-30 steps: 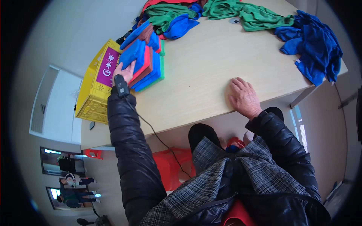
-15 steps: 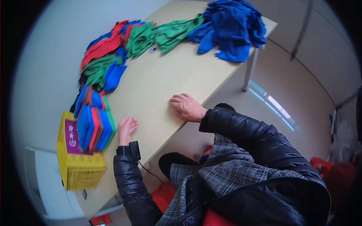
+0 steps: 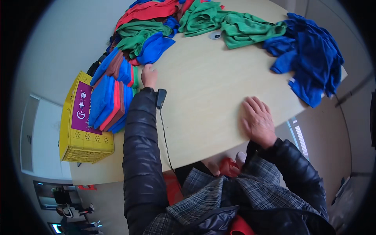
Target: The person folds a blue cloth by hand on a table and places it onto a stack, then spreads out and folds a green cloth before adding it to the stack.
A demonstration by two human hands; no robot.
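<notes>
Left hand (image 3: 149, 75) reaches out, fingers resting on the stack of folded blue, red and brown cloths (image 3: 113, 96) at the left edge of the pale wooden table (image 3: 203, 98); whether it grips a cloth, cannot tell. Right hand (image 3: 257, 121) lies flat and open on the tabletop, holding nothing. Yellow plastic crate (image 3: 80, 137) sits just beside the stack. Loose green cloths (image 3: 231, 25) and blue cloths (image 3: 313, 58) lie along the far edge.

One yellow crate (image 3: 84, 145), one table (image 3: 203, 90), two hands (both bare), cloths in a heap, uncountable
</notes>
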